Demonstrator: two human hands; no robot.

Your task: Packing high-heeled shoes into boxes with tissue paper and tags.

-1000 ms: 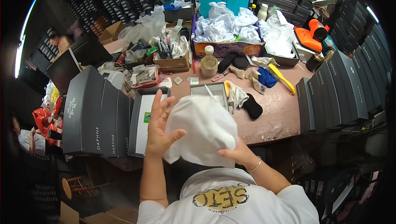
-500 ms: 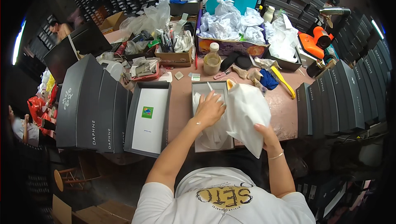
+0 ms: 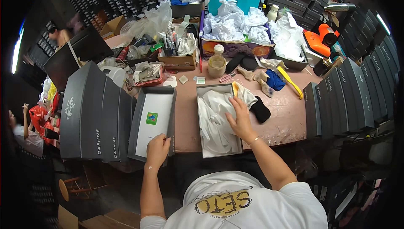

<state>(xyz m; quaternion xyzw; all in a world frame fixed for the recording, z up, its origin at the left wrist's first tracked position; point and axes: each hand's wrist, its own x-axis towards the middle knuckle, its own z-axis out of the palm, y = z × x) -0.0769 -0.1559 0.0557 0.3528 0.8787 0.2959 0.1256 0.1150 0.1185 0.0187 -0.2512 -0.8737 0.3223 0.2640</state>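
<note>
In the middle of the table stands an open grey shoebox (image 3: 221, 156) filled with crumpled white wrapping (image 3: 216, 121). My right hand (image 3: 242, 121) is over the box's right side, fingers spread on the wrapping, gripping nothing. To the left lies a dark grey box lid (image 3: 144, 90), its white inside facing up with a green square sticker (image 3: 152, 118). My left hand (image 3: 158, 149) is closed at the lid's near right edge; its fingertips are partly hidden. Beside the shoebox's right wall rests a black oval pad (image 3: 260, 109).
Dark shoeboxes (image 3: 84, 115) stand in rows at left and right (image 3: 351, 96). Along the back are a jar (image 3: 217, 64), a yellow-handled brush (image 3: 290, 82), a blue cloth (image 3: 275, 80), an orange tape dispenser (image 3: 317, 43) and a carton (image 3: 235, 51) of crumpled paper.
The white bundle from my right hand now lies in the shoebox, and that hand has moved left over it. My left hand went from the shoebox to the lid. The black pad is uncovered.
</note>
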